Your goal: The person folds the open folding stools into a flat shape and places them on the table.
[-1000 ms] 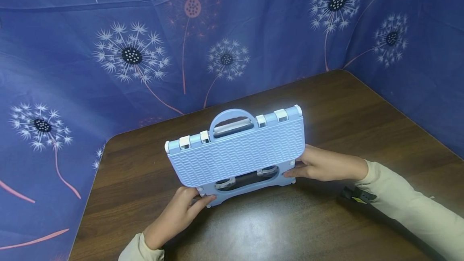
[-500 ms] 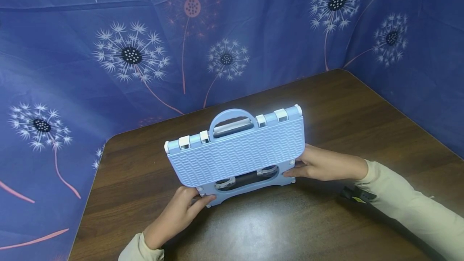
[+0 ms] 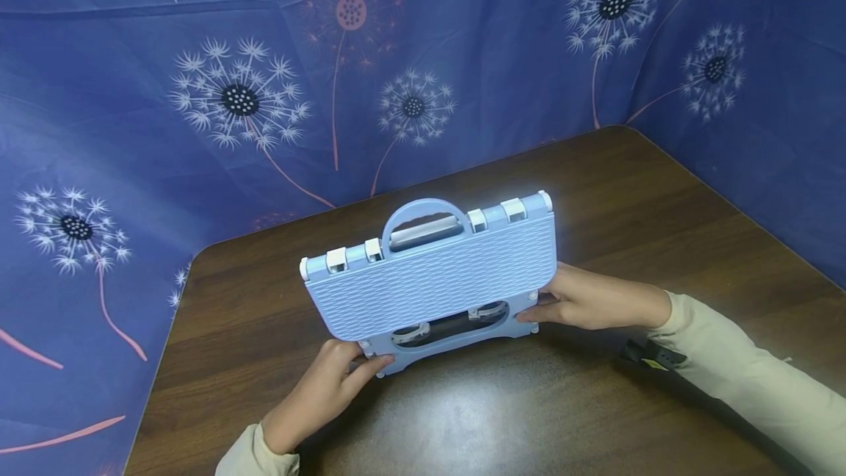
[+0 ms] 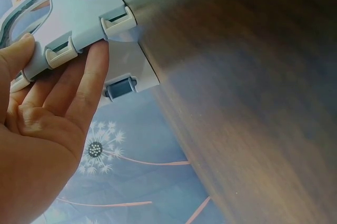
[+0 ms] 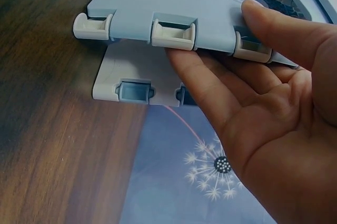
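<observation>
A light-blue plastic folding stool (image 3: 436, 281) stands on the table with its textured panel facing me. The arched carry handle (image 3: 426, 206) is at its upper edge, between white hinge pieces. My left hand (image 3: 324, 391) grips the lower left side of the leg panel, thumb on the near face and fingers behind. On the opposite side, my right hand (image 3: 591, 301) holds the leg panel the same way. Both wrist views show white hinge pieces (image 5: 175, 35) along the panel's edge by the fingers, with a white panel (image 4: 129, 60) behind. The stool hides part of the fingers in the head view.
The dark wooden table (image 3: 661, 211) extends around the stool. Behind it and at both sides hangs a blue cloth (image 3: 476, 42) printed with dandelions. A black strap (image 3: 651, 355) is at the right wrist.
</observation>
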Available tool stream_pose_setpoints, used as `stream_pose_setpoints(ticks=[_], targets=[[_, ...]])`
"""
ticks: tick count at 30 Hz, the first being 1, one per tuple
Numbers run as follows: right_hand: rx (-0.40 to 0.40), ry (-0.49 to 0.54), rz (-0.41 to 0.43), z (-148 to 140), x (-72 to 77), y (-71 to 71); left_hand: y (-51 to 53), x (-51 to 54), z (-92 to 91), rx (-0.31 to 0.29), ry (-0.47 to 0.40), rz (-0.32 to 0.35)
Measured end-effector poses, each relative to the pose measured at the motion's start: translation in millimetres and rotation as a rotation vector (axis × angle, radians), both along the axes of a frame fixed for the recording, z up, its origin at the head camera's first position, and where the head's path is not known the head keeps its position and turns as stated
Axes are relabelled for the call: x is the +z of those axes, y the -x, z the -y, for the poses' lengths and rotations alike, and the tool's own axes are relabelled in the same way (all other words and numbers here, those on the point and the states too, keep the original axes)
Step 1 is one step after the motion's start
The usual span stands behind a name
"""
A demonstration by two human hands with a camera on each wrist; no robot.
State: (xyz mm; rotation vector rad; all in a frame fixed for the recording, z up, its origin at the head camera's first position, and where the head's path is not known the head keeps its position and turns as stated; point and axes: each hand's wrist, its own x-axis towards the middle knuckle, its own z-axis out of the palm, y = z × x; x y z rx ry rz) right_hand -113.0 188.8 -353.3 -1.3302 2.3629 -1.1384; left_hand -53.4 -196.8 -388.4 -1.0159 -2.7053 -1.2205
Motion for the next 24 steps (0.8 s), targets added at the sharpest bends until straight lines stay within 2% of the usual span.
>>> stream_pose_setpoints(ticks=[9, 24], targets=[[0.009, 0.010, 0.003, 0.0, -0.7, 0.0, -0.9, 0.6, -0.2, 0.017, 0.009, 0.037], [0.023, 0.006, 0.014, -0.7, 1.6, 0.7, -0.5, 1.6, -0.5, 0.025, 0.025, 0.041]])
